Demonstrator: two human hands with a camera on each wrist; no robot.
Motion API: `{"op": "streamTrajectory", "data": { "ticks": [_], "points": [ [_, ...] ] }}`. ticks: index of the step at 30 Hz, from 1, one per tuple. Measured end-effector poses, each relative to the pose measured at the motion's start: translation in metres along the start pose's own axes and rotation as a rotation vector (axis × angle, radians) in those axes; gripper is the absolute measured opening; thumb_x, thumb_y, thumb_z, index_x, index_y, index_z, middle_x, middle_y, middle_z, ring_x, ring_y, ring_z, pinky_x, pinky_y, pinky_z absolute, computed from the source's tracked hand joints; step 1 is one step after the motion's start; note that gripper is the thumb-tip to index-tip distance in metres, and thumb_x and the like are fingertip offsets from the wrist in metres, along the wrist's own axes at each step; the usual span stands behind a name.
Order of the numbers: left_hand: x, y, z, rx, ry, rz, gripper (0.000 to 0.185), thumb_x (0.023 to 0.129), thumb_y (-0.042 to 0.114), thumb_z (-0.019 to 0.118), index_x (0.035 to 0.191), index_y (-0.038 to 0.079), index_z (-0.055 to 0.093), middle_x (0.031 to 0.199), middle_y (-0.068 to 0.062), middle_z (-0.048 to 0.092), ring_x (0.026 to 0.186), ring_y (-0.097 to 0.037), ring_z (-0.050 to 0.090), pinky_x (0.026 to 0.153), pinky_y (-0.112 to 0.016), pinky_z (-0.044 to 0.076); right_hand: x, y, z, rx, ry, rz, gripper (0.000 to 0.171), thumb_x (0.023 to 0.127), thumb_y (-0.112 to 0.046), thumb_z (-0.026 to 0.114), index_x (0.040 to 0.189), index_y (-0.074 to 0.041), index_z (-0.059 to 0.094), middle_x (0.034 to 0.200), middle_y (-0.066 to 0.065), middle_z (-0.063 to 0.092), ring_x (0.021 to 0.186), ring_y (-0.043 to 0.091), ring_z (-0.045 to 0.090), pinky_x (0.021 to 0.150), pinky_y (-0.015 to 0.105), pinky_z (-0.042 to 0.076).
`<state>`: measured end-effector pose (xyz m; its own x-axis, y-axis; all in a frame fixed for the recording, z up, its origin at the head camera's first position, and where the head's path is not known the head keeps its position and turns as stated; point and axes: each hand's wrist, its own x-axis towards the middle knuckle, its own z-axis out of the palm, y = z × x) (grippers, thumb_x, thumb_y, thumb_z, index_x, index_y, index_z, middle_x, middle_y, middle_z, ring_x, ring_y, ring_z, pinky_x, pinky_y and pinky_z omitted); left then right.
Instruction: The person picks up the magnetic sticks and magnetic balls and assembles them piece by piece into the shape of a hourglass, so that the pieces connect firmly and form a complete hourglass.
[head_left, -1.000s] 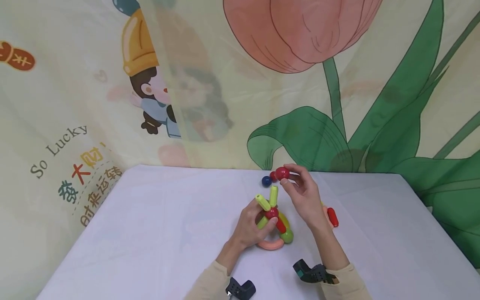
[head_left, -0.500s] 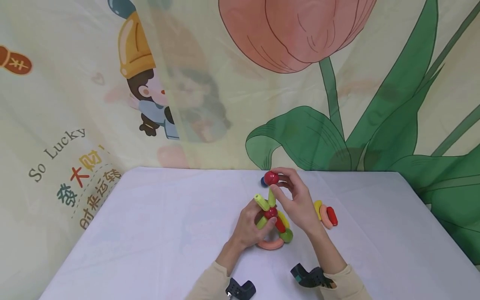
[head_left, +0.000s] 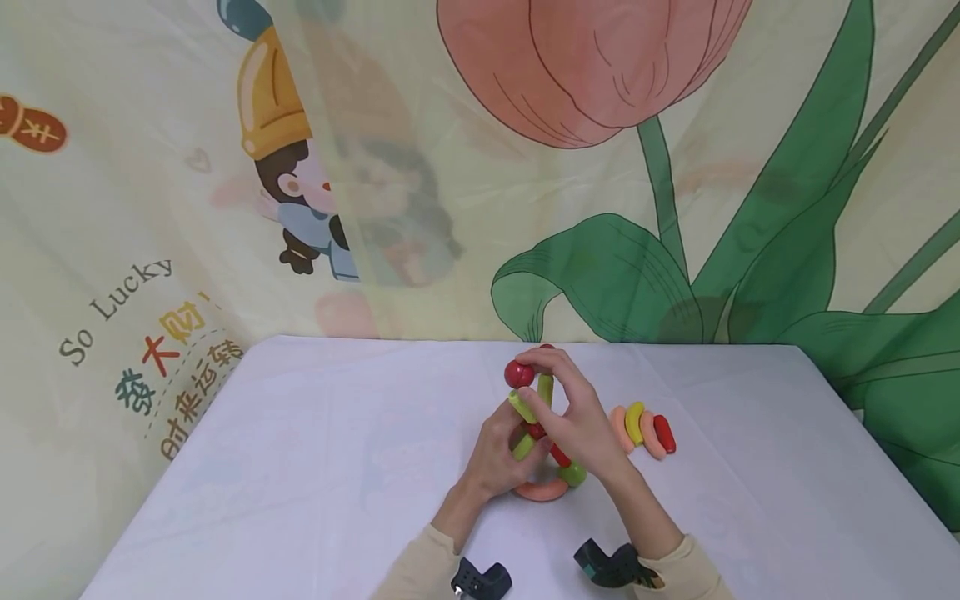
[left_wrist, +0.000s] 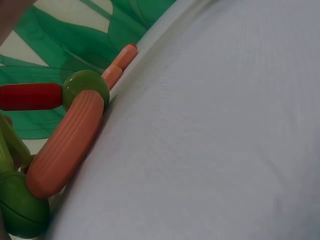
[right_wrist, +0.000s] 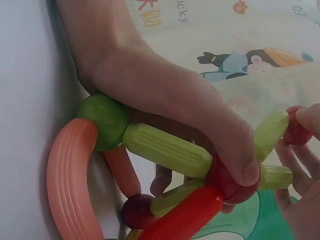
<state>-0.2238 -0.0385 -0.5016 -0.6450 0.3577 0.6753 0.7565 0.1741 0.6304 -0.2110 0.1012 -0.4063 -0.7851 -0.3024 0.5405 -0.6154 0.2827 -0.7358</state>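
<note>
The person's right hand [head_left: 573, 408] is pinching a red ball [head_left: 519, 374] between thumb and fingertips, the ball sitting at the hand's ten o'clock. From the right wrist I am seeing it meeting the tip of a lime stick [right_wrist: 271, 135]; whether it is fixed there I can't tell.

The left hand [head_left: 498, 450] is clamping the toy frame at its two o'clock, its thumb pressing on the centre ball [right_wrist: 232, 182], also red. From that ball, two lime sticks are pointing toward eleven and just past twelve, another is running toward seven to a green ball [right_wrist: 105, 121], and a red stick [head_left: 559, 455] is slanting toward half past four, near a second green ball [head_left: 573, 475]. At six o'clock a curved pink stick [head_left: 543, 490] is joining the two green balls, apparently resting on the white table [head_left: 337, 458].

Farther out, at the right hand's eleven o'clock, another red ball [head_left: 547, 346] is barely peeking over the fingers. Around four o'clock, loose pieces are lying side by side: a pink piece [head_left: 621, 428], a yellow piece [head_left: 634, 423], another pink piece [head_left: 652, 435] and a red piece [head_left: 664, 434]. Beyond the table, a printed cloth is hanging, its big tulip [head_left: 592, 75] filling twelve to one o'clock.
</note>
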Motion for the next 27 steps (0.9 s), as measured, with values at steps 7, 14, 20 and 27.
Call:
{"op": "streamTrajectory", "data": {
  "ticks": [7, 14, 20, 27],
  "points": [
    [-0.0019, -0.0006, -0.0010, 0.070, 0.003, -0.001, 0.037, 0.079, 0.007, 0.064, 0.115, 0.007, 0.056, 0.104, -0.007, 0.057, 0.095, -0.018, 0.056, 0.082, -0.024, 0.054, -0.0006, -0.0035, 0.0033, -0.013, -0.020, -0.017, 0.042, 0.087, -0.008, 0.065, 0.127, -0.018, 0.053, 0.122, -0.002, 0.055, 0.110, 0.011, 0.053, 0.098, 0.031, 0.046],
    [-0.0027, 0.0003, -0.0032, 0.123, 0.021, 0.017, 0.031, 0.082, 0.016, 0.064, 0.112, 0.014, 0.058, 0.101, -0.002, 0.057, 0.091, -0.013, 0.054, 0.076, -0.018, 0.052, -0.0013, -0.0043, 0.0057, -0.046, -0.036, -0.048, 0.040, 0.089, -0.010, 0.064, 0.126, -0.019, 0.054, 0.124, -0.002, 0.055, 0.113, 0.011, 0.053, 0.098, 0.033, 0.046],
    [-0.0032, 0.0001, -0.0033, 0.168, 0.023, 0.010, 0.030, 0.080, 0.017, 0.065, 0.109, 0.013, 0.056, 0.098, -0.002, 0.060, 0.090, -0.013, 0.056, 0.077, -0.020, 0.051, -0.0025, -0.0037, 0.0088, -0.081, -0.049, -0.098, 0.039, 0.088, -0.011, 0.064, 0.125, -0.021, 0.056, 0.124, -0.003, 0.056, 0.116, 0.012, 0.051, 0.103, 0.047, 0.035],
    [-0.0037, -0.0006, -0.0032, 0.170, 0.012, 0.008, 0.033, 0.080, 0.015, 0.066, 0.111, 0.012, 0.055, 0.099, -0.003, 0.060, 0.091, -0.014, 0.057, 0.078, -0.021, 0.053, -0.0026, -0.0034, 0.0090, -0.104, -0.058, -0.091, 0.041, 0.088, -0.011, 0.065, 0.126, -0.022, 0.055, 0.125, -0.004, 0.056, 0.119, 0.013, 0.049, 0.103, 0.051, 0.032]
  ]
}}
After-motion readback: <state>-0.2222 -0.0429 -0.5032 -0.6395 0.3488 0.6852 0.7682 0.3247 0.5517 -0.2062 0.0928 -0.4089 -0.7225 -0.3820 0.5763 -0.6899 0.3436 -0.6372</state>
